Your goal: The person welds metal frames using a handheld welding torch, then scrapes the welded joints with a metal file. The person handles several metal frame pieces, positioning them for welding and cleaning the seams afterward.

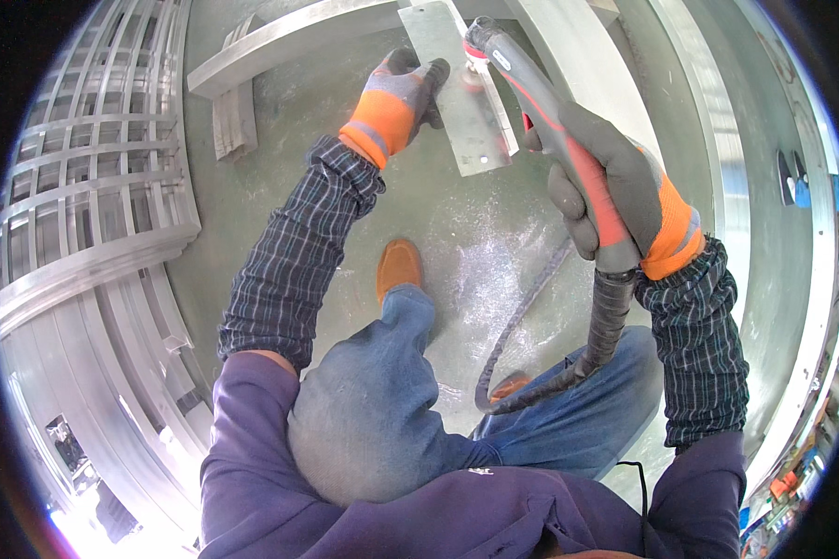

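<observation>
My left hand, in a grey and orange work glove, grips the left edge of a flat metal plate between thumb and fingers. The plate slants across the upper middle, with small holes near its ends. My right hand, gloved alike, is wrapped round a long grey and red power tool. The tool's head, with a small white and red part, is at the plate's right edge; whether it touches cannot be made out. From its lower end a black-wrapped hose curves down across my right leg.
A metal bar crosses behind the plate, and a wide metal beam runs past on the right. Slatted metal frames are stacked at the left. White dust marks the green floor by my shoes. Mixed items lie at the lower right rim.
</observation>
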The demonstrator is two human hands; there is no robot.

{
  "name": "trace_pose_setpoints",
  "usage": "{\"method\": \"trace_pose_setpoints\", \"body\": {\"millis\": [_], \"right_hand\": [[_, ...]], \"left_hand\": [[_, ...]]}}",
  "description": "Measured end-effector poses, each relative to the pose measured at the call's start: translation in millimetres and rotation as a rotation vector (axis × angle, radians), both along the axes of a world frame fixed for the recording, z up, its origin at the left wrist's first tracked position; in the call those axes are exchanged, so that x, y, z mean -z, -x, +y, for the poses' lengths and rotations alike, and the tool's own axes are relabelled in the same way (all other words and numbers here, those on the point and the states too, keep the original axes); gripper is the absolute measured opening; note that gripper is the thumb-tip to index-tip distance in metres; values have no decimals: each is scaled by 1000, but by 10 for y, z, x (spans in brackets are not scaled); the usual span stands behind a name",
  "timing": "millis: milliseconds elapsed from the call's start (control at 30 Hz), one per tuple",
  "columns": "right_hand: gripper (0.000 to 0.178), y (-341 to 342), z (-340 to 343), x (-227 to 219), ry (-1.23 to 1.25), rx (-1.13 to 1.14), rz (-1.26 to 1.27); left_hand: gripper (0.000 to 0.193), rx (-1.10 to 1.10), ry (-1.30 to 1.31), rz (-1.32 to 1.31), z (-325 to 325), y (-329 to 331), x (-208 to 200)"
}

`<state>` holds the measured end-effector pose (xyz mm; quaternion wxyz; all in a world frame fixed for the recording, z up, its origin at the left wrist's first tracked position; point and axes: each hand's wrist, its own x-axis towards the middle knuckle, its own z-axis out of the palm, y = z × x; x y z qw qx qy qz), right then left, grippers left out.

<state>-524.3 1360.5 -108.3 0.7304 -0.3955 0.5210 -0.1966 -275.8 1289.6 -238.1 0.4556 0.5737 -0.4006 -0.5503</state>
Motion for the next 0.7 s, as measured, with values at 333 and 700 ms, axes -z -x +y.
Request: {"method": "trace_pose_setpoints", "body": {"millis": [333,700], "right_hand": [[55,48,49,31,-26,3,85],[61,25,195,6,-9,60,68]], "left_hand": [[47,15,-48,-81,-14,-15,-60],[54,8,-23,-51,-38,-8,13]]}}
